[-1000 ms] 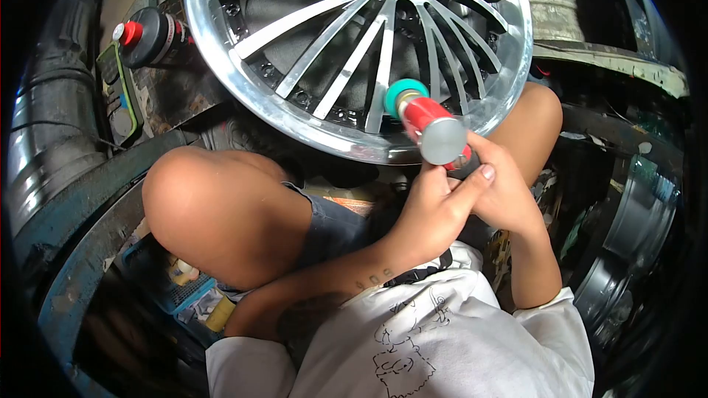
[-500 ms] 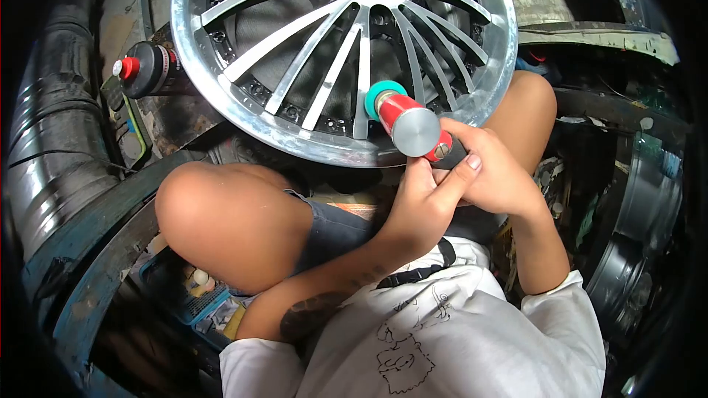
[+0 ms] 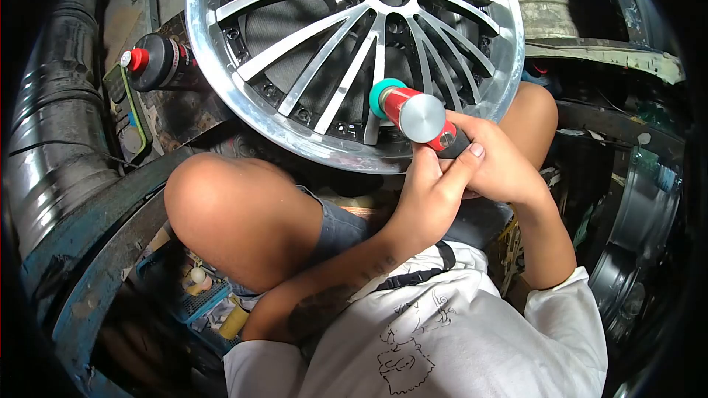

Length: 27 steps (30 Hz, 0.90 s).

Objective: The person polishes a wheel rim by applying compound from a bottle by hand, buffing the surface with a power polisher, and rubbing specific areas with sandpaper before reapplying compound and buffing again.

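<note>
A red handheld polisher (image 3: 422, 116) with a silver round head and a green pad is gripped by both of my hands. The green pad (image 3: 380, 96) lies over a spoke near the lower rim of a silver and black alloy wheel (image 3: 265, 129). My right hand (image 3: 501, 158) wraps round the tool's dark handle. Against it, my left hand (image 3: 435, 191) closes round the underside of the tool, fingers partly hidden.
A black bottle with a red cap (image 3: 158, 63) lies at the upper left. Below it is a blue basket (image 3: 206, 302) with small items. Metal cylinders (image 3: 59, 103) stand at the left, another rim (image 3: 627, 243) at the right.
The wheel has shifted slightly right and down in view. The polisher and both hands have also moved slightly right, with the pad still over the lower spokes.
</note>
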Motion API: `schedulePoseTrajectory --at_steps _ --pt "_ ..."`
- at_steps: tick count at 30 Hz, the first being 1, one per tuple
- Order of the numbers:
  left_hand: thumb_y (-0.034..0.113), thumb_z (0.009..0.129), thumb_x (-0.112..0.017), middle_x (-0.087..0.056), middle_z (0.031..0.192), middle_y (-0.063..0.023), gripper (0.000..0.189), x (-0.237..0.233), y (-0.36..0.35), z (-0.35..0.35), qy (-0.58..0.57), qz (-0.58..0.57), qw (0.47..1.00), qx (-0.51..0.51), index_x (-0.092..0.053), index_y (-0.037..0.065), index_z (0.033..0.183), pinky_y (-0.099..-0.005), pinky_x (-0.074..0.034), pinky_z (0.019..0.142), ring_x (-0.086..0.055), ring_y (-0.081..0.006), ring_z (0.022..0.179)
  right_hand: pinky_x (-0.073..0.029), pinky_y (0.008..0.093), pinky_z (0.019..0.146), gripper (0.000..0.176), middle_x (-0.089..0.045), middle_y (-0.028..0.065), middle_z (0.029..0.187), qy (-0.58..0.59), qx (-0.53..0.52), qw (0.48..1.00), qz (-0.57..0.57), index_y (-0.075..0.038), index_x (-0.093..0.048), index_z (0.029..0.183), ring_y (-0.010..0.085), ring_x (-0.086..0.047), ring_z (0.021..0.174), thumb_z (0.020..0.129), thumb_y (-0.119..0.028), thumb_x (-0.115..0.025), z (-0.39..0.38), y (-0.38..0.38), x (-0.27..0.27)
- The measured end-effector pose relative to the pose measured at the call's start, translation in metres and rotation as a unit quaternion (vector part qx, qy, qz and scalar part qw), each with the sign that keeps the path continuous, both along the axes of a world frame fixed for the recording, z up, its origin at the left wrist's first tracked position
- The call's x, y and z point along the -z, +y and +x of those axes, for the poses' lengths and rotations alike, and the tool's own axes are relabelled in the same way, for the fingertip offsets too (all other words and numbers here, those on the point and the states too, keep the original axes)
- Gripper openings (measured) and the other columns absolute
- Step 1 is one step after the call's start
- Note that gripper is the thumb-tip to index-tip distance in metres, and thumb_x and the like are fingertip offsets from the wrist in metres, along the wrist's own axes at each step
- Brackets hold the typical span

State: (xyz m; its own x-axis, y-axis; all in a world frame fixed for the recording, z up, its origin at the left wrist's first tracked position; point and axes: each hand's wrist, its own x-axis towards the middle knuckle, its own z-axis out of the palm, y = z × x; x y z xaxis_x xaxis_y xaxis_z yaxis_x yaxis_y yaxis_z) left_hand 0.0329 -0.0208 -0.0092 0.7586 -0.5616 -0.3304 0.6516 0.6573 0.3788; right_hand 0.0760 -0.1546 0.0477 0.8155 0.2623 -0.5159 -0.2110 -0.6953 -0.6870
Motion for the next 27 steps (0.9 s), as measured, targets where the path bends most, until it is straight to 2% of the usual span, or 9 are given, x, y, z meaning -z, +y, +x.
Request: schedulePoseTrajectory --at_steps 7,10,13,16,19,20,24,27 --pt "0.025 0.106 -0.059 -0.061 0.12 -0.0166 0.043 0.001 -0.007 -0.004 0.005 0.019 1.0 -0.015 -0.042 -0.005 0.132 -0.0369 -0.061 0.09 -0.069 -0.0218 0.107 -0.056 0.0389 0.079 0.034 -0.074 0.0179 0.092 0.015 -0.01 1.0 -0.004 -0.002 -0.067 0.109 0.0334 -0.074 0.086 0.081 -0.021 -0.074 0.002 -0.001 -0.003" --pt "0.024 0.106 -0.059 -0.061 0.12 -0.0163 0.045 0.006 -0.004 0.004 -0.04 0.017 0.999 -0.003 -0.039 -0.004 0.135 -0.0372 -0.061 0.091 -0.069 -0.0218 0.108 -0.056 0.0389 0.078 0.034 -0.074 0.0183 0.092 -0.015 -0.003 1.0 -0.001 -0.001 -0.067 0.11 0.0334 -0.074 0.087 0.081 -0.019 -0.074 0.003 -0.001 0.0" --pt "0.023 0.106 -0.059 -0.06 0.121 -0.0164 0.046 0.001 -0.009 -0.005 -0.016 0.041 0.999 -0.028 -0.037 -0.003 0.137 -0.0374 -0.061 0.091 -0.068 -0.0215 0.108 -0.056 0.0377 0.078 0.032 -0.074 0.0165 0.093 0.001 -0.026 1.0 0.005 -0.001 -0.067 0.11 0.0289 -0.074 0.085 0.083 -0.017 -0.073 0.004 -0.004 -0.001" --pt "0.023 0.107 -0.058 -0.058 0.123 -0.0172 0.046 0.002 -0.006 0.006 -0.043 0.053 0.997 -0.023 -0.036 -0.003 0.138 -0.038 -0.062 0.09 -0.068 -0.0219 0.109 -0.056 0.0351 0.077 0.03 -0.074 0.0121 0.092 0.018 0.037 0.998 0.044 -0.001 -0.067 0.111 0.0212 -0.071 0.083 0.084 -0.014 -0.072 0.008 -0.004 0.007" --pt "0.024 0.107 -0.058 -0.057 0.125 -0.0177 0.047 0.002 -0.003 0.014 -0.033 0.055 0.998 -0.003 -0.035 -0.003 0.138 -0.0391 -0.062 0.089 -0.067 -0.023 0.11 -0.055 0.0325 0.078 0.03 -0.073 0.0085 0.092 0.089 0.079 0.991 0.065 -0.002 -0.068 0.113 0.0149 -0.068 0.083 0.085 -0.012 -0.071 0.016 0.0 0.003" --pt "0.024 0.107 -0.058 -0.057 0.125 -0.0177 0.047 -0.001 -0.003 0.015 -0.029 0.058 0.998 0.0 -0.035 -0.002 0.138 -0.0394 -0.062 0.089 -0.068 -0.0233 0.11 -0.055 0.0314 0.078 0.031 -0.072 0.0077 0.091 0.073 0.062 0.994 0.061 -0.002 -0.067 0.113 0.0132 -0.066 0.083 0.084 -0.012 -0.07 0.016 -0.001 0.003" --pt "0.025 0.107 -0.058 -0.057 0.126 -0.0183 0.049 0.0 -0.006 0.011 -0.046 0.062 0.997 0.005 -0.032 -0.002 0.14 -0.0409 -0.063 0.088 -0.068 -0.0245 0.11 -0.055 0.0316 0.078 0.031 -0.072 0.0074 0.09 0.066 0.023 0.996 0.063 -0.002 -0.067 0.112 0.0129 -0.066 0.082 0.084 -0.013 -0.07 0.015 -0.008 0.002" --pt "0.025 0.107 -0.058 -0.056 0.127 -0.0189 0.052 0.005 -0.004 0.015 -0.045 0.041 0.998 0.008 -0.029 -0.001 0.143 -0.0419 -0.063 0.089 -0.067 -0.0255 0.112 -0.055 0.031 0.077 0.032 -0.072 0.0075 0.091 0.07 0.062 0.994 0.052 -0.001 -0.067 0.113 0.013 -0.066 0.082 0.084 -0.014 -0.069 0.015 -0.002 0.002"
